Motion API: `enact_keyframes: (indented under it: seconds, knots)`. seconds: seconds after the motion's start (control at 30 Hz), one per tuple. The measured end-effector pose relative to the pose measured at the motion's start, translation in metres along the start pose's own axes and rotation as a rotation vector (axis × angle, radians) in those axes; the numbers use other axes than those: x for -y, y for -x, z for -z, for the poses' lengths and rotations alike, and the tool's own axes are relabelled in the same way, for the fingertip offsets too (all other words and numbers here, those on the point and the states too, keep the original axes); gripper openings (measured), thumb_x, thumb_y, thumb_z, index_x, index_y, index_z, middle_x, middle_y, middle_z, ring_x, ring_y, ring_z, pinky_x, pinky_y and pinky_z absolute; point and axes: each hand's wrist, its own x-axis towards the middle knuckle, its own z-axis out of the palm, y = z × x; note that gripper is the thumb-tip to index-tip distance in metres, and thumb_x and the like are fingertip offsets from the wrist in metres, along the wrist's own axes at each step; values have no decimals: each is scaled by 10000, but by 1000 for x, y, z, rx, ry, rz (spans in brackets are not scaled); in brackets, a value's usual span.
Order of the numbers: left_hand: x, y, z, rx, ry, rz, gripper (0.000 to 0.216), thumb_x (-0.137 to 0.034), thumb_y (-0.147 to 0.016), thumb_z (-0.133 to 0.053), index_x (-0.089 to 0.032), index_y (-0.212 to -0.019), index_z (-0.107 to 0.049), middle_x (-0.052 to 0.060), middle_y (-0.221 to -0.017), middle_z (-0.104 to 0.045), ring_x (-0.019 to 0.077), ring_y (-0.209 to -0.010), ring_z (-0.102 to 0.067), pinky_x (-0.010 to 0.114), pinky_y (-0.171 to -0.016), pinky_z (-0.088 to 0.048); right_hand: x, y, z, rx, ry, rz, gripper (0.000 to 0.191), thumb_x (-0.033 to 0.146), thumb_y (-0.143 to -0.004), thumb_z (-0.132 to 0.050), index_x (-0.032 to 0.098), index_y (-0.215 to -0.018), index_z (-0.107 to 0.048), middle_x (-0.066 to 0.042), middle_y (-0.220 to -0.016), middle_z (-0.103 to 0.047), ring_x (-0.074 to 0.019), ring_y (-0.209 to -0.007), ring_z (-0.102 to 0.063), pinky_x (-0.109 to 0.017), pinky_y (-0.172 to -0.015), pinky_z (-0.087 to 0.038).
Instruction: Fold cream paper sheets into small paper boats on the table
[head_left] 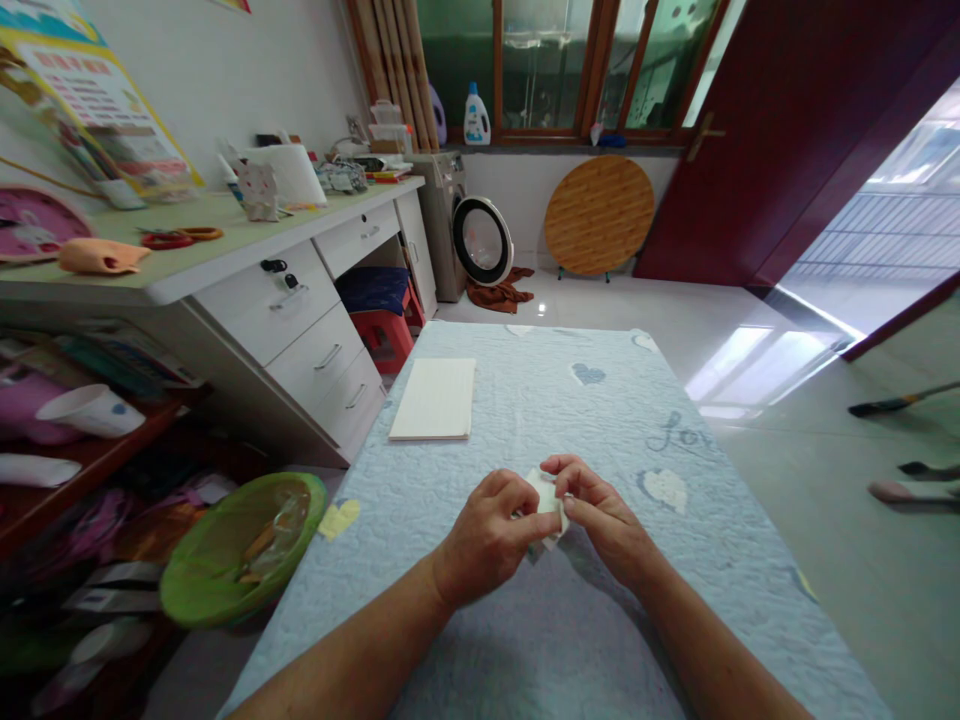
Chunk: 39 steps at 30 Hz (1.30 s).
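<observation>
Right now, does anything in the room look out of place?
A crumpled brown cloth lies on the floor beneath the open round door of the front-loading washing machine. It looks dropped there, heaped loosely on the tiles rather than put away.

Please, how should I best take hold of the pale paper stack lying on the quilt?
Probably pinch the stack at its near short edge, coming from your side: thumb on top, fingers beneath. It lies flat on the soft quilt, so fingers can press under that edge.
</observation>
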Motion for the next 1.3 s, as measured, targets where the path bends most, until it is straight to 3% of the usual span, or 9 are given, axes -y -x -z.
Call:
enact_keyframes:
  seconds: [0.23,0.37,0.5,0.7,0.87,1.0,1.3]
  knots:
    - [9,1,-6,-53,367,388,119,-96,-847,-545,-189,-897,-599,15,-841,-578,161,-815,-548,281,-730,-453,8,1,0,18,286,186,197,362,-886,-585,259,-1050,-619,-65,-1153,-569,-257,-1160,-505,-409,-1026,-357]
    - [10,2,-10,-100,556,577,275,-111,-805,-594,-201,-1044,-492,-25,-816,-562,120,-735,-541,244,-702,-457,10,1,-3,-19,400,228,179,315,-890,-587,245,-1046,-642,-64,-1059,-587,-229,-1044,-546,-362,-940,-406]
    - [10,5,-16,-76,675,605,411,-192,-832,-632,-215,-1188,-427,-14,-859,-555,110,-734,-546,227,-673,-461,9,-1,-5,-40,444,205,135,324,-886,-604,230,-959,-668,-40,-919,-595,-197,-884,-558,-316,-799,-428]
    - [11,6,-16,-91,695,658,404,-191,-791,-682,-219,-1138,-477,8,-948,-571,99,-723,-545,210,-630,-456,5,-3,-4,-23,407,125,224,368,-929,-549,215,-843,-688,-15,-777,-584,-166,-745,-540,-291,-693,-400]
    - [11,2,-9,-41,750,714,321,-250,-779,-709,-190,-1064,-574,-13,-835,-568,109,-707,-525,221,-644,-435,5,-3,-3,-30,315,53,275,419,-917,-559,202,-800,-681,-2,-724,-557,-150,-690,-512,-274,-642,-389]
    - [13,0,-8,21,800,765,165,-281,-801,-699,-159,-900,-650,-29,-718,-557,110,-669,-505,229,-643,-406,6,-2,-3,-17,264,11,289,449,-904,-568,200,-807,-677,4,-701,-544,-144,-662,-486,-267,-609,-373]
    - [13,-2,-10,17,803,841,218,-329,-789,-710,-146,-730,-608,-28,-660,-549,106,-625,-479,227,-594,-375,4,-2,-5,2,260,-27,288,451,-906,-560,191,-842,-666,1,-713,-548,-141,-667,-482,-267,-612,-365]
